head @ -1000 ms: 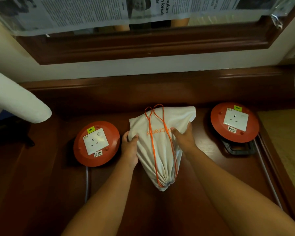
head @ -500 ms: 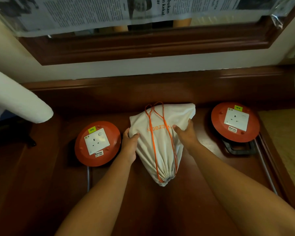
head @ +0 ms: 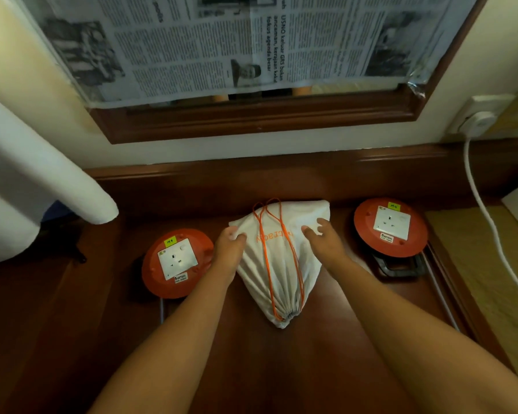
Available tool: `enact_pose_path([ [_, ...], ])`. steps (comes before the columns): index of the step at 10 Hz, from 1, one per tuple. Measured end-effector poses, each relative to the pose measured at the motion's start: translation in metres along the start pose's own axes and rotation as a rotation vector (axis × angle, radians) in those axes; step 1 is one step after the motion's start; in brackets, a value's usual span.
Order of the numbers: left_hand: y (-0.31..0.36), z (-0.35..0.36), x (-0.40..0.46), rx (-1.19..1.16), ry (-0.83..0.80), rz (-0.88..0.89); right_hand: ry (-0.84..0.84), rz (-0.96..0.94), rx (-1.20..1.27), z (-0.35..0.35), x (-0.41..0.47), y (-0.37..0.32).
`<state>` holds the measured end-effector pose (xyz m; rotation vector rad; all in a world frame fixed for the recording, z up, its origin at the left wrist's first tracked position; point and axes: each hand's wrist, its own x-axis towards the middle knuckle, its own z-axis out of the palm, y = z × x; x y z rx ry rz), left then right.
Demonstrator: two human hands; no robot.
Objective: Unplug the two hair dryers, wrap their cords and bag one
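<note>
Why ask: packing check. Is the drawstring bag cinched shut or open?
Shut: the white bag is gathered tight at its near end, orange cord lying over it.

Two round orange cable reels lie flat on the dark wooden surface (head: 72, 339) — the left reel (head: 177, 264) and the right reel (head: 391, 227), well apart — each with a white socket plate and a small yellow sticker on its face, and a black handle shows under the right one. Behind them a wood-framed mirror (head: 257, 118) is covered with taped newspaper sheets (head: 222, 46). At the far right a white plug (head: 479, 122) sits in a wall socket — its white cord (head: 488, 216) trails down over a yellowish mat (head: 476, 264) — while a white padded shape (head: 42, 180) juts in from the left.
</note>
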<state>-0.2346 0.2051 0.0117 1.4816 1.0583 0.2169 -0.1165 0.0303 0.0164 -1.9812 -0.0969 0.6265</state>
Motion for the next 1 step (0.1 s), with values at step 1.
enact_pose_path([
  [1, 0.0188, -0.0016, -0.0155, -0.005, 0.0, 0.073, -0.016, -0.028, 0.025, -0.0055, -0.0226, -0.0182],
])
